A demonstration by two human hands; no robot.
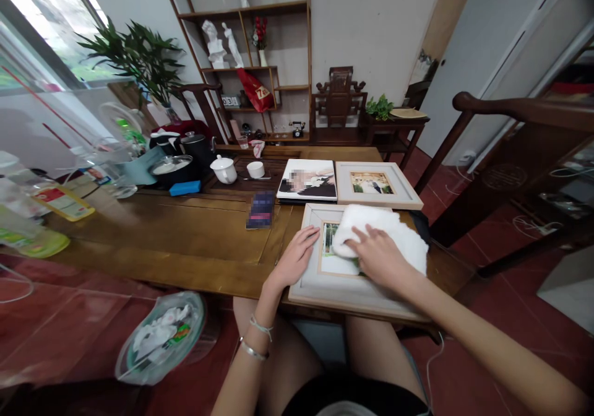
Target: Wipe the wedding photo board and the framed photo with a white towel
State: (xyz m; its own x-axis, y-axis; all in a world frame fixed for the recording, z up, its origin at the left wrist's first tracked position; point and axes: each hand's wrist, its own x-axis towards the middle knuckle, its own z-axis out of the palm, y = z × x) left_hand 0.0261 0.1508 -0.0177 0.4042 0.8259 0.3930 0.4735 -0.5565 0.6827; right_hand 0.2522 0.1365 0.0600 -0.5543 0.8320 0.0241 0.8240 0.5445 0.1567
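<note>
A picture frame (306,283) with a wide pale border and a photo inside lies on the table's front edge. My left hand (296,260) rests on its left border, fingers stretched out flat. A fluffy white cloth (411,242) covers the upper right part of the frame and hides much of the photo. My right hand (378,258) presses the cloth against the picture, its fingers bent over the cloth. Behind it lies a second framed photo (408,190), beside a photo album (309,193) with a picture on its cover.
A phone (260,210) lies on the wooden table (208,242). Farther back are a white teapot (223,169), a small cup (255,169) and a blue block (184,188). Bottles (62,200) stand at left. A lined trash bin (195,323) is below; a wooden chair (496,174) is at right.
</note>
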